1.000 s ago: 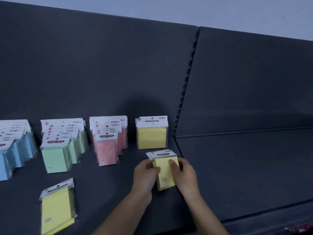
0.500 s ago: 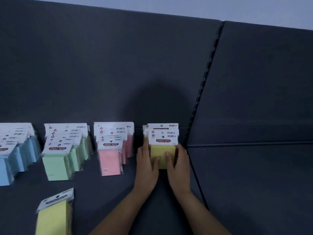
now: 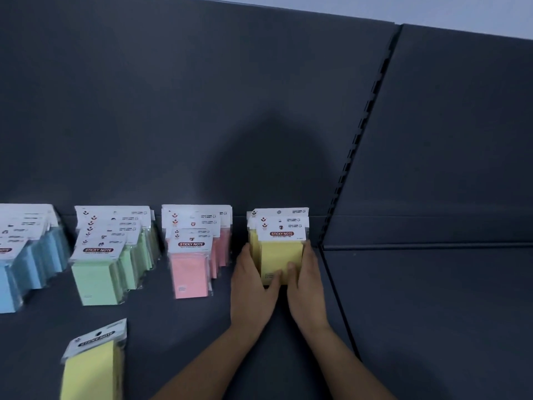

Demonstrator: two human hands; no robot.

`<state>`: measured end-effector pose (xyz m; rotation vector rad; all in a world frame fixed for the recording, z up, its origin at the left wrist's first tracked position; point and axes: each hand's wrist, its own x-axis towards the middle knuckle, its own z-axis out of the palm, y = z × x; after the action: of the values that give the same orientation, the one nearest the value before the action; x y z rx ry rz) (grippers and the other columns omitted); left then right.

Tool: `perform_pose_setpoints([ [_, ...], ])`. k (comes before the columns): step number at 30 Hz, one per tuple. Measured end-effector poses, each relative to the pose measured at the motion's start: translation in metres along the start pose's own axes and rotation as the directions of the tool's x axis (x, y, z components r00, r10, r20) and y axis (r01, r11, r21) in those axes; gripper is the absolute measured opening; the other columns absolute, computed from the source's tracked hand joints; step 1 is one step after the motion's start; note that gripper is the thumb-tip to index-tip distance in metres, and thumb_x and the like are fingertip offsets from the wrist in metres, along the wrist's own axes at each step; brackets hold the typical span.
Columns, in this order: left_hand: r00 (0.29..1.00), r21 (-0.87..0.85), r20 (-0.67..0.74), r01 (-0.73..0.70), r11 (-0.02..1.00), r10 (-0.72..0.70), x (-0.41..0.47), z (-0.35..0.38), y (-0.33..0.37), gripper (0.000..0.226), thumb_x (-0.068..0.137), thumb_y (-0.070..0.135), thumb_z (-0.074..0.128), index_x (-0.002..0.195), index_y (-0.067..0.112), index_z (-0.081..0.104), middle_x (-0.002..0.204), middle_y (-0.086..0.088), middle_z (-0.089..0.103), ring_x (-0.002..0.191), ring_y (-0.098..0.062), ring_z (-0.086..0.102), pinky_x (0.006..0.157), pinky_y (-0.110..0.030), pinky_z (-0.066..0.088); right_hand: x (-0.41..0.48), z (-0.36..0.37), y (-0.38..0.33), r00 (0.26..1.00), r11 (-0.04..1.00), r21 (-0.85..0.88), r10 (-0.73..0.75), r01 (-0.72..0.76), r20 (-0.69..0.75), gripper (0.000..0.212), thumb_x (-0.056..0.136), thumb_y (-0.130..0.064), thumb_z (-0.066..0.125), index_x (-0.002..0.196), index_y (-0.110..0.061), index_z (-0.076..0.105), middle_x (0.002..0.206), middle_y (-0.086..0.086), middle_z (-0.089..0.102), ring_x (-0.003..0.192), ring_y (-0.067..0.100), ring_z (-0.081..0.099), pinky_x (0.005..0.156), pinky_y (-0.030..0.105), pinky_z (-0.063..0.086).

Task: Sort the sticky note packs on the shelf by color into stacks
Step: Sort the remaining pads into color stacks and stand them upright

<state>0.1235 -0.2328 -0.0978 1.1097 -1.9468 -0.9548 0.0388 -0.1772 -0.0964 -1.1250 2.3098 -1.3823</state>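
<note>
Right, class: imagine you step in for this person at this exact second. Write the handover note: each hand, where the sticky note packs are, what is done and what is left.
Hands: the left hand and the right hand each grip a side of the front yellow pack, thumbs on its face. They hold it upright against the yellow stack.
Done: the blue stack, green stack and pink stack stand in rows on the shelf, left of the yellow one.
Left: let go of this pack. One loose yellow pack lies at the front left, apart from the stacks, and probably joins the yellow stack next.
</note>
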Motion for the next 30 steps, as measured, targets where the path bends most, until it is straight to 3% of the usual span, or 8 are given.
perform_pose_setpoints([
  [6,1.000,0.028,-0.025,-0.016,0.999,0.017,-0.003,-0.002,0.002,0.072,0.083,0.025,0.065,0.141,0.007,0.027,0.143,-0.006,0.038,0.131,-0.019,0.036,0.110,-0.034,0.030,-0.001,0.000,0.001,0.999,0.999,0.031,0.031,-0.031,-0.011,0.058,0.100,-0.024,0.036,0.150,-0.015,0.009,0.157,-0.001,0.014,0.143,0.008,0.014,0.116,0.023,0.012],
  [9,0.997,0.059,-0.027,-0.065,0.996,0.067,-0.015,-0.010,0.002,0.066,0.085,0.020,0.064,0.139,0.005,0.030,0.144,-0.009,0.036,0.134,-0.021,0.031,0.114,-0.034,0.024,-0.005,-0.004,-0.002,0.991,1.000,0.011,0.028,-0.027,-0.131,0.055,0.098,-0.018,0.040,0.148,-0.011,0.018,0.154,0.004,0.021,0.141,0.014,0.019,0.115,0.023,0.014],
  [12,0.984,-0.023,-0.024,-0.175,0.984,0.174,-0.038,-0.028,0.000,0.056,0.086,0.016,0.063,0.133,0.020,0.033,0.133,0.007,0.037,0.126,-0.006,0.032,0.107,-0.009,0.017,-0.017,-0.004,-0.012,0.949,0.986,-0.122,-0.141,0.111,-0.281,0.048,0.090,0.000,0.047,0.137,-0.007,0.039,0.142,0.008,0.038,0.130,0.017,0.033,0.110,0.025,0.019],
  [14,0.983,-0.046,-0.035,-0.181,0.982,0.180,-0.048,-0.048,-0.001,0.050,0.086,0.015,0.062,0.130,0.018,0.039,0.128,0.010,0.040,0.120,-0.003,0.036,0.102,-0.005,0.019,-0.028,0.003,-0.023,0.909,0.951,-0.191,-0.294,0.245,-0.297,0.042,0.084,0.004,0.051,0.125,-0.005,0.052,0.127,0.008,0.050,0.118,0.014,0.040,0.103,0.026,0.027],
  [18,0.969,0.105,-0.147,-0.185,0.977,0.199,-0.061,-0.107,-0.008,0.032,0.076,0.016,0.063,0.109,0.015,0.060,0.104,0.009,0.056,0.102,-0.012,0.049,0.092,-0.027,0.035,-0.056,0.031,-0.054,0.894,0.895,0.017,-0.446,0.445,0.036,0.025,0.081,0.000,0.050,0.100,-0.006,0.065,0.091,0.005,0.064,0.087,0.012,0.052,0.078,0.026,0.042],
  [23,0.950,0.324,-0.312,0.108,0.940,-0.001,-0.086,-0.179,-0.039,0.031,0.077,0.013,0.069,0.106,0.016,0.061,0.109,0.002,0.059,0.112,-0.023,0.044,0.090,-0.033,0.025,-0.085,0.079,-0.092,0.819,0.911,0.059,-0.395,0.409,0.416,0.019,0.083,-0.008,0.056,0.095,-0.010,0.071,0.091,0.005,0.066,0.089,0.018,0.057,0.079,0.020,0.040],
  [27,0.923,0.228,-0.308,0.305,0.925,-0.229,-0.098,-0.214,-0.068,0.030,0.083,0.019,0.064,0.107,0.002,0.055,0.101,-0.014,0.058,0.101,-0.035,0.051,0.084,-0.041,0.037,-0.103,0.105,-0.117,0.789,0.936,-0.042,-0.270,0.350,0.551,0.023,0.089,-0.020,0.052,0.083,-0.007,0.069,0.084,0.010,0.058,0.086,0.023,0.056,0.075,0.030,0.038],
  [30,0.896,0.313,-0.318,0.408,0.858,-0.310,-0.106,-0.222,-0.078,0.028,0.087,0.033,0.057,0.097,0.006,0.057,0.098,-0.013,0.055,0.100,-0.034,0.049,0.083,-0.039,0.037,-0.112,0.116,-0.129,0.794,0.940,-0.115,-0.201,0.321,0.573,0.032,0.092,-0.022,0.047,0.081,0.001,0.065,0.087,0.015,0.057,0.084,0.027,0.055,0.072,0.034,0.038],
])
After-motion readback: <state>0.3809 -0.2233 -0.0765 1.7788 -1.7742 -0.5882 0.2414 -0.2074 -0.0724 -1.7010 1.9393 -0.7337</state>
